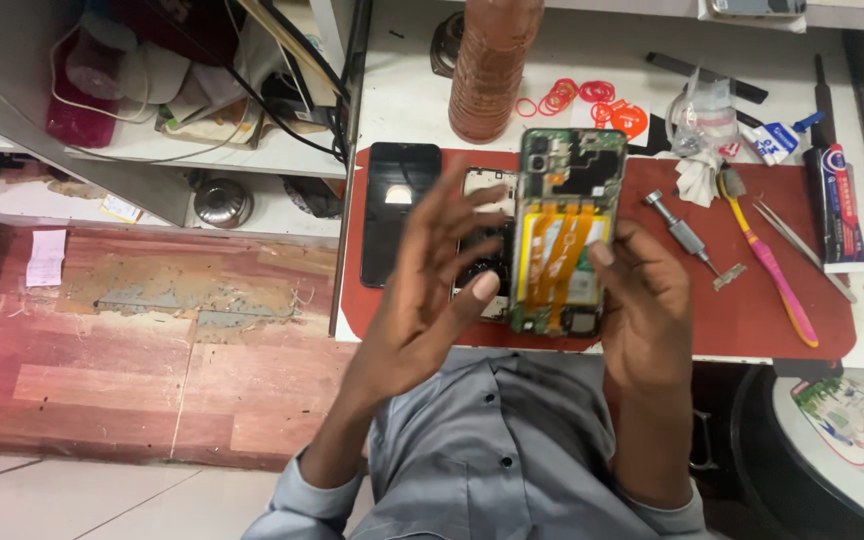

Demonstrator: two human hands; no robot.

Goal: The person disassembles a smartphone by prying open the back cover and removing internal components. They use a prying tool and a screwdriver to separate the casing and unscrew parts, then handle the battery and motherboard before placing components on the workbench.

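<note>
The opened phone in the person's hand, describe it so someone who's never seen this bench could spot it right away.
Start at the dark red mat on the white workbench. Above its middle, the right hand holds the opened phone upright, with the left hand open beside it. Unlike the black phone lying flat on the mat, its back is off, showing green circuit boards and orange ribbon cables.

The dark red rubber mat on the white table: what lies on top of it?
On the dark red rubber mat: a black phone screen, a metal screwdriver, a pink-handled toothbrush, steel tweezers. The hands and the opened phone cover its middle.
</note>
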